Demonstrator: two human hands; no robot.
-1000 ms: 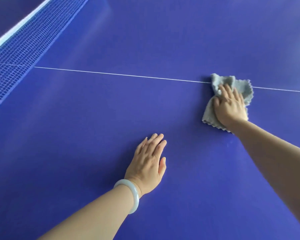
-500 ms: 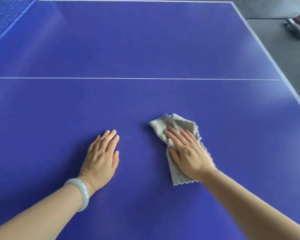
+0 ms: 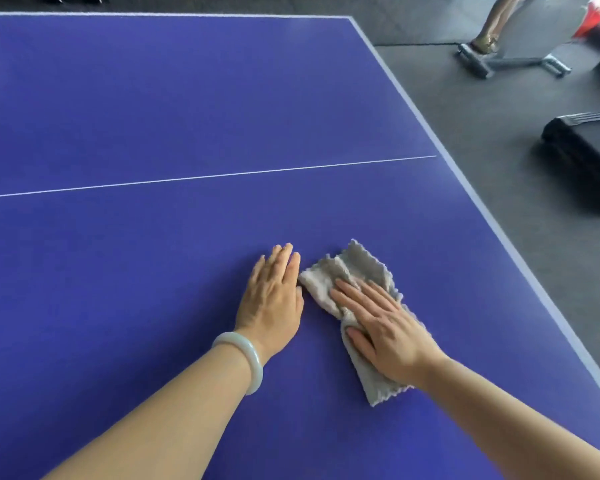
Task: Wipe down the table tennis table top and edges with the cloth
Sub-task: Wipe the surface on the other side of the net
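Grey, scallop-edged microfibre cloth [image 3: 352,289] lies crumpled on the blue table tennis table top [image 3: 153,116], on the near side of the thin white centre line [image 3: 222,174] and well inside the pale right edge band [image 3: 492,216]. The right hand [image 3: 383,329] lies flat on it, palm down with fingers spread and extended, pressing rather than clutching the fabric. The left hand [image 3: 274,303], with a pale jade-like bangle [image 3: 245,358] on its wrist, rests open and empty on the bare surface just beside the cloth's left corner, its fingers together and almost touching the fabric.
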